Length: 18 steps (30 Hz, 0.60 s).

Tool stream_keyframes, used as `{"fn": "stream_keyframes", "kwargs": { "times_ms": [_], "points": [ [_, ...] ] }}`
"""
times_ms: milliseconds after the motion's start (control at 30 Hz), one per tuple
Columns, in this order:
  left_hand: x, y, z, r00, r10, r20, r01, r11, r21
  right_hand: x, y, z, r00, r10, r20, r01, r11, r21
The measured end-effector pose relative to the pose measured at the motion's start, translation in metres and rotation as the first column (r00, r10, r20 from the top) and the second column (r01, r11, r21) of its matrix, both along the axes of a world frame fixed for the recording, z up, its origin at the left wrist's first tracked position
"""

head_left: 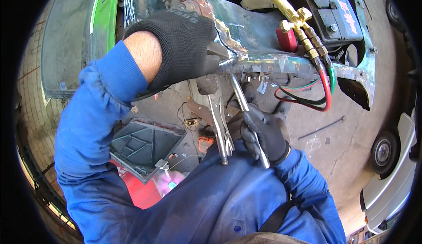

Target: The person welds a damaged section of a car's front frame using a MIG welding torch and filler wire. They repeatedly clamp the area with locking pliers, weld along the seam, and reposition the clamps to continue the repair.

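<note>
Gloved in black knit, my left hand [187, 46] is closed at the edge of a worn green car body panel [263, 33]. A grey metal piece [217, 50] sticks out from its fingers over the panel edge; the rest of it is hidden. Just below hang locking pliers [218, 123], jaws up near the edge, handles down; their grip on the panel is hidden by my left hand. My right hand [265, 134], in a dark glove, wraps around a silver metal bar [240, 92]. The bar slants, its upper end under the panel edge.
A brass torch [300, 22] with red and green hoses [327, 90] lies over the panel beside a car battery [323, 11]. On the floor are a dark panel [145, 145], an orange tool [205, 143] and a thin rod [323, 127]. A white car [391, 178] stands right.
</note>
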<state>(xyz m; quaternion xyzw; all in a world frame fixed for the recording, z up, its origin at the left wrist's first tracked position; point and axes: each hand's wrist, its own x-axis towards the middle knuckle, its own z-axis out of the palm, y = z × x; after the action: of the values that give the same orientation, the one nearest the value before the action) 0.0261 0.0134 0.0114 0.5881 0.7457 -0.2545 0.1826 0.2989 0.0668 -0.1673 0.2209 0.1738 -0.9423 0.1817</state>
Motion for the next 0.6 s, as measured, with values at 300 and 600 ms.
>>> {"fn": "stream_keyframes", "kwargs": {
  "times_ms": [300,600],
  "points": [
    [0.000,0.003,-0.004,0.999,0.039,-0.013,-0.039,0.998,-0.040,-0.002,0.003,0.006,0.998,0.032,0.051,-0.038,0.992,0.122],
    [-0.009,0.005,0.003,1.000,0.004,-0.017,-0.004,0.999,-0.042,0.004,0.003,-0.001,0.999,-0.025,0.043,0.015,0.977,0.213]
  ]
}}
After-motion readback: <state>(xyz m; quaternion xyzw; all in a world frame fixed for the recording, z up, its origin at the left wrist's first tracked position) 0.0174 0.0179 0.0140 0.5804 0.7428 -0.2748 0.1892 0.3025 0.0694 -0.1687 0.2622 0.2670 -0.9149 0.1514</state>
